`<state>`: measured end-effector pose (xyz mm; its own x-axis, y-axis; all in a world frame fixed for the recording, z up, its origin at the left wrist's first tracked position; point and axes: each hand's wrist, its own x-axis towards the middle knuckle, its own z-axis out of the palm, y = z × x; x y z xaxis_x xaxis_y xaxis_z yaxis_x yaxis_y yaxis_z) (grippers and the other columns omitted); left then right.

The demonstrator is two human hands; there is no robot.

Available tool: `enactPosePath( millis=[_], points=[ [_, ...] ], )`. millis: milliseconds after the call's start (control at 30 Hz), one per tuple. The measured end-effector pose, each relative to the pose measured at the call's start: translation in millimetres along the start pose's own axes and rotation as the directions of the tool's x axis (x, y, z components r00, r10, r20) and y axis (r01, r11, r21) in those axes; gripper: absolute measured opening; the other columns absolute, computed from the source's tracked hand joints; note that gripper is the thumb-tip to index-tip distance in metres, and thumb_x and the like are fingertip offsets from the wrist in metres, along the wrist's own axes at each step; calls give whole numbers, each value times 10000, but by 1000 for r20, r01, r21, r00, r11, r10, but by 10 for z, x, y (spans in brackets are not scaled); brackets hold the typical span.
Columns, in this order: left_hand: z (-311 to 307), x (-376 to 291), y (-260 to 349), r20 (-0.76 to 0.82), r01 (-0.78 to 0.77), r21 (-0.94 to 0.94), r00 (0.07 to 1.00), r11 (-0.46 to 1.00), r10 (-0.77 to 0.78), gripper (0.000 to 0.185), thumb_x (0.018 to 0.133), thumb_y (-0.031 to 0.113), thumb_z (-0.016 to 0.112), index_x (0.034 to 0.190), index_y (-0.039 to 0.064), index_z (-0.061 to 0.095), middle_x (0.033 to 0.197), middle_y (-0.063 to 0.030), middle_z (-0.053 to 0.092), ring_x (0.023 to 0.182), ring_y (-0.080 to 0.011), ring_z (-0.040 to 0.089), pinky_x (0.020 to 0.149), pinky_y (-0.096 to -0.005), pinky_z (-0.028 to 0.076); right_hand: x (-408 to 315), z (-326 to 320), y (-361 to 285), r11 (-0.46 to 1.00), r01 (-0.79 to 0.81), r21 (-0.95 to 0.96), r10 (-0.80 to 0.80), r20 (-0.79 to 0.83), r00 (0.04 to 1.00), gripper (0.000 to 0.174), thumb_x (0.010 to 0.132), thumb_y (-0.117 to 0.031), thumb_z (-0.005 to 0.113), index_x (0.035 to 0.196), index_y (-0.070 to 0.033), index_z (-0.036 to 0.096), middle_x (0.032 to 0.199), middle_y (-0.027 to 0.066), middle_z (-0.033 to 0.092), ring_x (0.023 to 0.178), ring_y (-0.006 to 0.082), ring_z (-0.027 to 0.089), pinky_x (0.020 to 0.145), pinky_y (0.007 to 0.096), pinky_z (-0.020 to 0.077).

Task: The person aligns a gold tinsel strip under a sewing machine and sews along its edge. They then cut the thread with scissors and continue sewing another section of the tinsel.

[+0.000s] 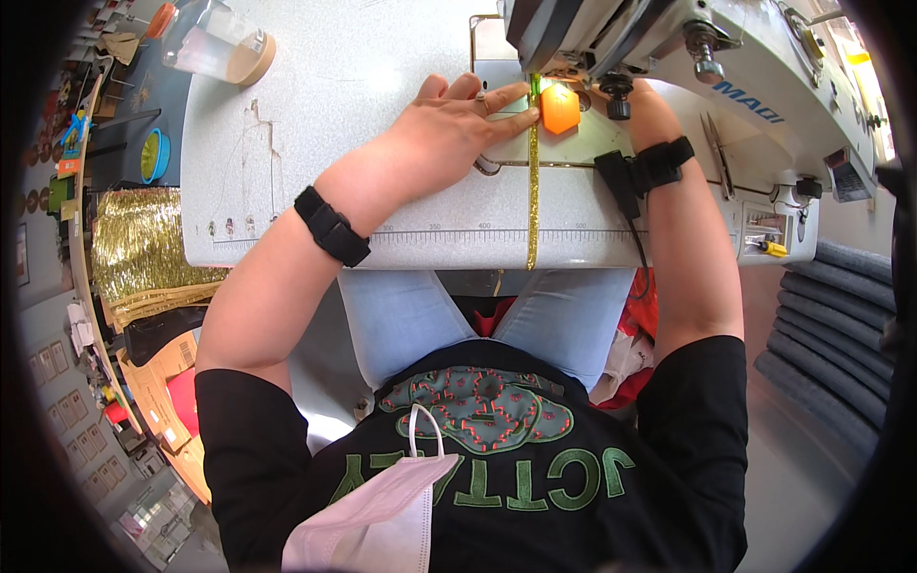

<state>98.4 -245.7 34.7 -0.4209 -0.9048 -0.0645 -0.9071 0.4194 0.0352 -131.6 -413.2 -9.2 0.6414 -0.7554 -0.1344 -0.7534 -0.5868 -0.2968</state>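
Observation:
My left hand (455,132) lies palm down on the bed of a MAQI sewing machine (745,86). Two of its fingers stretch out, spread apart, and their tips touch the edge of a narrow gold glitter ribbon (532,179). This ribbon runs from beside the needle area down to the table's front edge. A bright orange hexagonal piece (560,111) sits just right of the ribbon, under the machine's light. My right hand (650,107) reaches behind the machine head; its fingers are hidden there. The needle and presser foot are mostly hidden too.
Thread snips (718,154) lie right of my right wrist. A clear plastic jar (218,44) rests at the table's far left. Gold tinsel fringe (143,247) hangs left of the table. Folded dark fabric (831,329) is stacked at right. A black cable (637,247) trails over the front edge.

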Motion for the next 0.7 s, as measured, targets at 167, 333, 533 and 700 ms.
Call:
enactPosePath(
  millis=[167, 333, 533, 700],
  points=[
    [1, 2, -46, 3, -21, -14, 1000, 1000, 21, 791, 870, -58, 487, 1562, 327, 511, 1675, 49, 390, 1286, -211, 494, 1058, -336, 337, -4, 2, -1, 1000, -3, 2, 3, -1, 1000, 131, 894, -158, 678, 935, -62, 758, 858, 145, 735, 818, 349, 684, 752, 429, 519],
    [10, -10, -7, 15, 4, -29, 1000, 1000, -3, 814, 860, -73, 488, 1568, 330, 502, 1672, 47, 391, 1305, -226, 474, 1101, -355, 332, 5, 1, 1, 1000, -5, 3, 5, -5, 1000, 128, 895, -153, 679, 936, -59, 755, 859, 148, 735, 816, 350, 683, 751, 430, 522],
    [21, -15, -8, 22, 17, -55, 1000, 998, -16, 830, 856, -78, 487, 1577, 332, 487, 1681, 39, 373, 1317, -238, 460, 1119, -371, 327, 2, -1, 5, 1000, -4, 4, 4, -4, 1000, 124, 896, -147, 680, 937, -55, 752, 860, 151, 734, 813, 351, 683, 749, 430, 524],
    [28, -31, 12, 8, 22, -35, 1000, 999, -22, 839, 846, -83, 486, 1579, 325, 485, 1684, 29, 371, 1313, -245, 464, 1124, -372, 326, 1, -4, 9, 1000, -6, 7, 6, -4, 1000, 121, 896, -141, 681, 938, -51, 750, 862, 154, 734, 810, 352, 682, 747, 431, 526]
  ],
)
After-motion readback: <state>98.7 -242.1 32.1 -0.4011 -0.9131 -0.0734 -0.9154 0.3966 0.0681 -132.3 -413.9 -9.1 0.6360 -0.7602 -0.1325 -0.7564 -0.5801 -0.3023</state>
